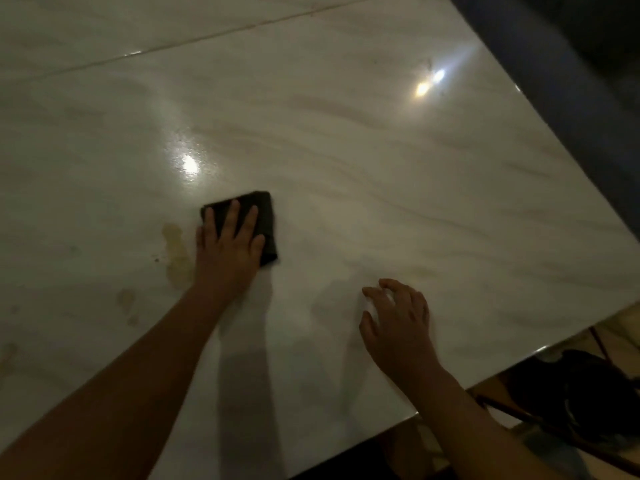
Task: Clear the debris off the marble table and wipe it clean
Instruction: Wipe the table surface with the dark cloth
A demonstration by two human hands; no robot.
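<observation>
As I look down through the head camera, two bare forearms come in from the bottom edge and reach out over a pale, glossy marble counter (pixel 381 202). Nearest me, past the counter's lower right corner, sits a dark shape (pixel 581 386) that I cannot make out in the dim light.

The right hand (pixel 398 320) is low over the marble near that corner. Its fingers are loosely curled and hold nothing. I cannot tell whether the fingertips touch the surface.

Further out and to the left, the left hand (pixel 227 251) lies flat, fingers straight and slightly spread, pressing down on a dark folded cloth (pixel 265 216). The cloth lies on the marble near the middle of my view, its far and right edges showing beyond the fingers. The two hands are well apart.

Just left of the left hand, touching the line of its wrist, is a yellowish-brown stain (pixel 177 258) with a few small dark specks beside it. Fainter blotches (pixel 125 297) lie nearer the left forearm.

Beyond the cloth, a bright light reflection (pixel 189 165) glares off the marble. Further away to the right, a double reflection (pixel 429 83) shines. A thin dark seam (pixel 194 39) crosses the far part of the counter at a slant. Along the far right edge runs a dark blue band (pixel 540 74).
</observation>
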